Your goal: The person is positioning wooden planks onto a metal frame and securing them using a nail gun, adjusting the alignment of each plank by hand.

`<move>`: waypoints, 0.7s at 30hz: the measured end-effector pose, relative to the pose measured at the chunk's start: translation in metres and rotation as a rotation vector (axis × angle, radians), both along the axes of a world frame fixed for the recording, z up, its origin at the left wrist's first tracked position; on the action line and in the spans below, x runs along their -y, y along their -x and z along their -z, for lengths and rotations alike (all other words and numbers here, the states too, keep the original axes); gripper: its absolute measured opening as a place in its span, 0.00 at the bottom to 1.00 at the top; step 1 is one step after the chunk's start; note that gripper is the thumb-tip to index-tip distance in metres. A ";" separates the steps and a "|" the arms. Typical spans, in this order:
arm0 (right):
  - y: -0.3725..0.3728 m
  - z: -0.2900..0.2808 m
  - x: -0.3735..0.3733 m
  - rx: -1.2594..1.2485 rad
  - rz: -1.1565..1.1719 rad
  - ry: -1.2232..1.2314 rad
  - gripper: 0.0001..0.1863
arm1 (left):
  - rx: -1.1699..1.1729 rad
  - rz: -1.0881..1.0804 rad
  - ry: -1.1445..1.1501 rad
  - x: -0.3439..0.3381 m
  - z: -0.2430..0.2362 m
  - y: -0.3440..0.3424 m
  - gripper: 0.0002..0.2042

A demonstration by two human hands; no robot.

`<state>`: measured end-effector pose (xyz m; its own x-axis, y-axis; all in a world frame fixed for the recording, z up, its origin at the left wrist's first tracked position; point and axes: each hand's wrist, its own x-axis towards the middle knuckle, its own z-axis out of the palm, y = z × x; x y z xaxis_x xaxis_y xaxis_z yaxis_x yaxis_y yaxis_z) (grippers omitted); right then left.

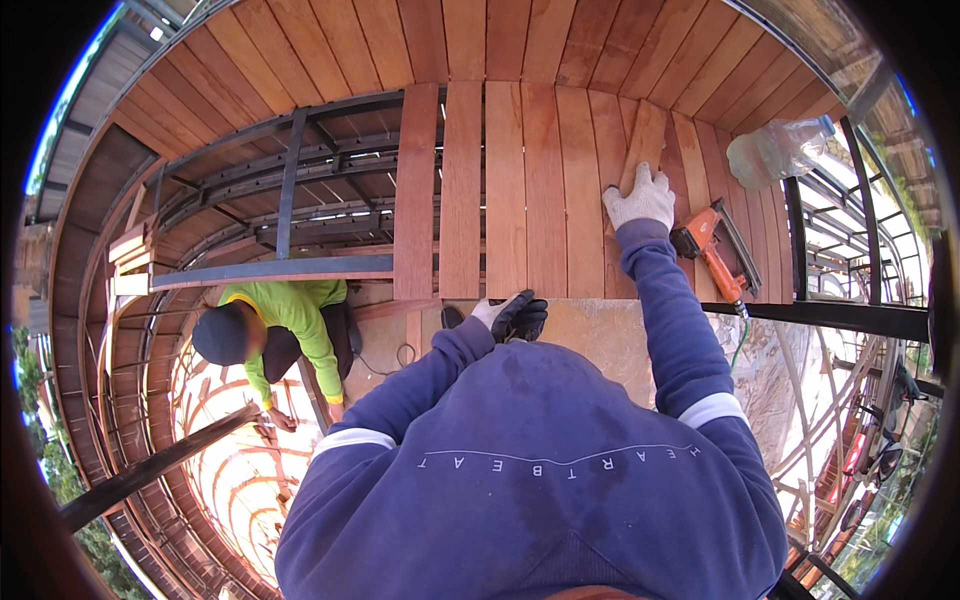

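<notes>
My right hand (642,203), in a pale knit glove, reaches over the deck and grips a loose wooden plank (646,138) that lies slanted on top of the fitted planks. Its thumb is on the plank's left side and its fingers are on the right. Just right of that hand lies an orange nail gun (708,243) with a green hose (741,345) at its handle end. My left hand (514,316), in a glove with a black palm, is at the near edge of the deck planks (543,200). Its fingers look curled together; anything inside is hidden.
A clear plastic bottle (775,155) lies at the deck's right end. To the left, dark metal beams (290,190) frame an open gap. Below it a co-worker in a bright green shirt (293,315) bends down. A metal bar (160,465) slants across the lower left.
</notes>
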<state>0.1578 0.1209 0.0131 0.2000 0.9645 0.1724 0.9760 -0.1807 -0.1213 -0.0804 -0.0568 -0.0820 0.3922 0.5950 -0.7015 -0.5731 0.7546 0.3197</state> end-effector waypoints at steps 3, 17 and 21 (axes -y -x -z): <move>0.001 -0.008 -0.003 -0.030 0.017 0.066 0.41 | 0.004 -0.010 -0.023 0.001 0.006 0.000 0.17; -0.048 0.009 -0.021 -0.468 0.009 -0.034 0.44 | 0.035 -0.067 -0.042 0.003 0.017 0.006 0.17; -0.043 0.007 -0.012 -0.416 -0.004 -0.054 0.43 | -0.038 -0.057 -0.056 0.001 -0.002 0.002 0.16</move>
